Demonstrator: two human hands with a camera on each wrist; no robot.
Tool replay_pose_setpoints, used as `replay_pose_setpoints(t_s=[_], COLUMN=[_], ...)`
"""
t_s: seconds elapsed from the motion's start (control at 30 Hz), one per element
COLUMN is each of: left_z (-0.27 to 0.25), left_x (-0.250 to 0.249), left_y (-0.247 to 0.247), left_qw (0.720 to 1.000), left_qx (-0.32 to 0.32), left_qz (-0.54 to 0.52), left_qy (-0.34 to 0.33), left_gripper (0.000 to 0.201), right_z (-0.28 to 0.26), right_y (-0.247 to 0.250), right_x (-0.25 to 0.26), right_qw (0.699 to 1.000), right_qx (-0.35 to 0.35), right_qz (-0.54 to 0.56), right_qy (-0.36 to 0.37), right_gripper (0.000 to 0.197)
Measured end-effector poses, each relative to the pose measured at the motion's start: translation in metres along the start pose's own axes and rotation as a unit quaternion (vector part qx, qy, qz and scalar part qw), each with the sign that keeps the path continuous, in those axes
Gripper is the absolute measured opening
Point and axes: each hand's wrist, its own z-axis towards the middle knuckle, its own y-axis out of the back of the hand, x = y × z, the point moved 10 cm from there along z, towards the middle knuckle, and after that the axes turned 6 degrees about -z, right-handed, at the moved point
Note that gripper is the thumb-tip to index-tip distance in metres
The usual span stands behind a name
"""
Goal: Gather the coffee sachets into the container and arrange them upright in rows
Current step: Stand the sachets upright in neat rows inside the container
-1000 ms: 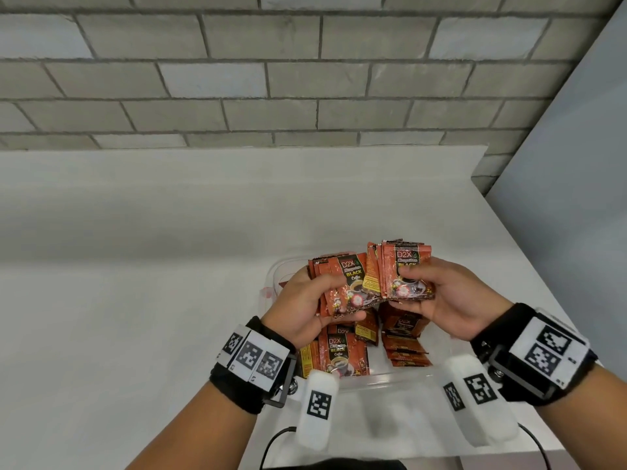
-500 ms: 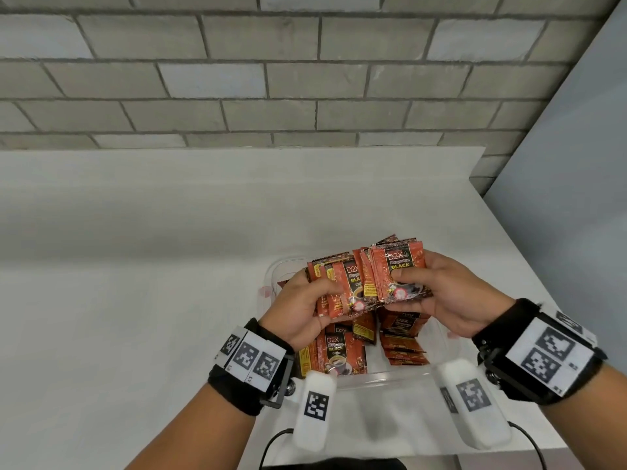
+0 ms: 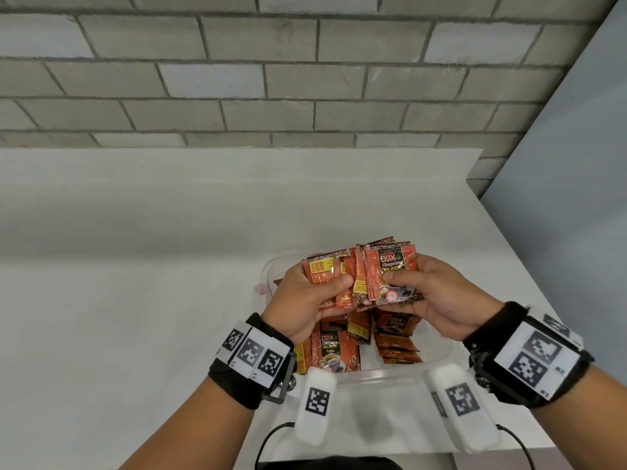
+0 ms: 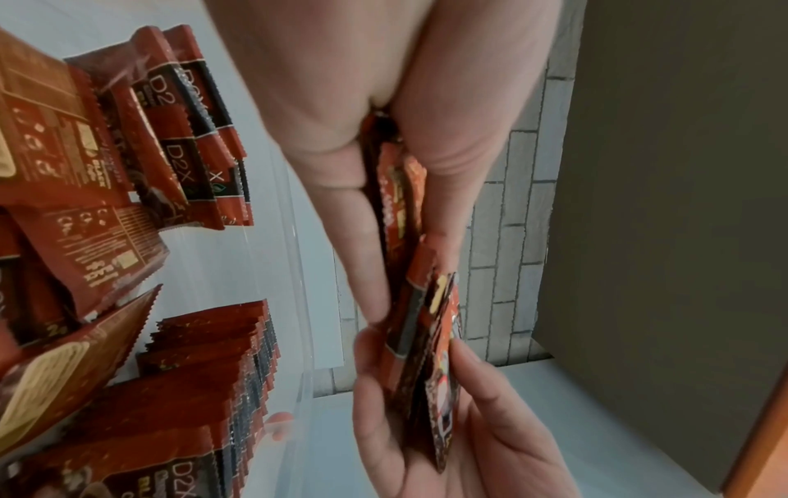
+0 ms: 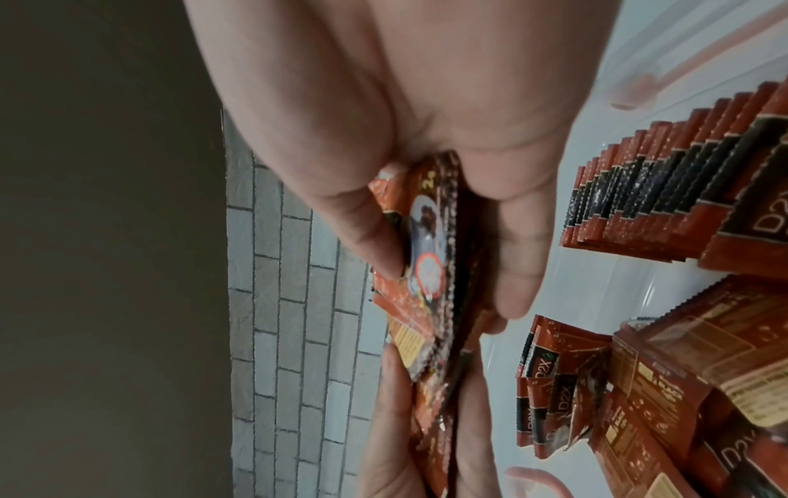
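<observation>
Both hands are up over the container, each holding its own share of sachets. At the left, the left hand has thumb and fingers curled round a small fan of coffee sachets, most showing their yellow-panelled backs (the fan leans a little toward the other hand). Its inner edge overlaps the second bunch of sachets, which the right hand pinches with the thumb across the printed front and the fingers behind; the front sachet reads D2X and BLACK. Seen from the left wrist, the two bunches meet edge to edge between the two sets of fingers.

Below the hands sits the clear plastic container on the white table, close to its near edge. Inside it, more sachets lie at the left, some flat and some tilted, front or back upward. Toward the right inside the container is a tidier row of sachets packed face to face, their serrated tops lined up (clearest from the right wrist). Behind the table rises a grey brick wall.
</observation>
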Motion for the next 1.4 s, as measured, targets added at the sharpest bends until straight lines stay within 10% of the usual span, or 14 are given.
replay_pose_setpoints(t_s=[0.2, 1.17, 1.4], left_z=[0.0, 0.008, 0.008], left_x=[0.009, -0.001, -0.006], left_y=[0.002, 0.019, 0.018], left_qw=[0.991, 0.996, 0.998], left_qx=[-0.011, -0.005, -0.014], left_qz=[-0.124, -0.09, -0.065], left_qy=[0.052, -0.015, -0.022], left_gripper=[0.024, 0.024, 0.016], right_z=[0.0, 0.002, 0.004], right_y=[0.004, 0.018, 0.022], right_x=[0.006, -0.001, 0.011], right_qw=[1.0, 0.983, 0.989], right_qx=[-0.009, -0.056, -0.071], right_qz=[0.022, 0.176, 0.126], right_qy=[0.013, 0.02, 0.04], right_gripper=[0.02, 0.042, 0.016])
